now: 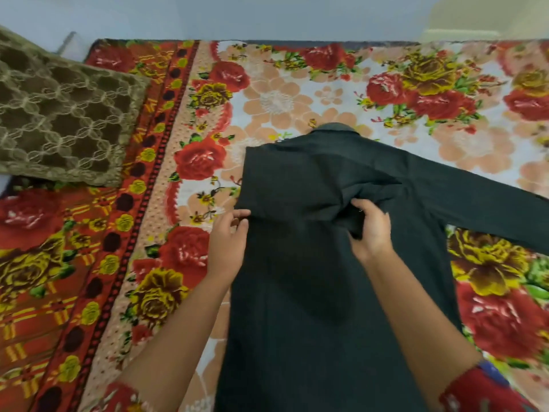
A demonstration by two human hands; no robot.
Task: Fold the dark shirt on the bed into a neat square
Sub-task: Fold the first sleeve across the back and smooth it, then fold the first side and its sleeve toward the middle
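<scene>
The dark shirt (pixel 312 278) lies back-up on the flowered bed sheet (pixel 297 96), collar pointing away from me. Its left side is folded in to a straight edge, and its right sleeve stretches out flat toward the right edge of view. My left hand (pixel 228 242) pinches the shirt's left folded edge at about mid-height. My right hand (pixel 371 230) grips a bunched fold of cloth near the middle of the shirt's back. The shirt's lower hem runs out of view at the bottom.
A brown patterned pillow (pixel 59 120) lies at the far left of the bed. The pale wall (pixel 267 16) runs along the far side of the bed. Red patterned sleeves cover my upper arms at the bottom of view.
</scene>
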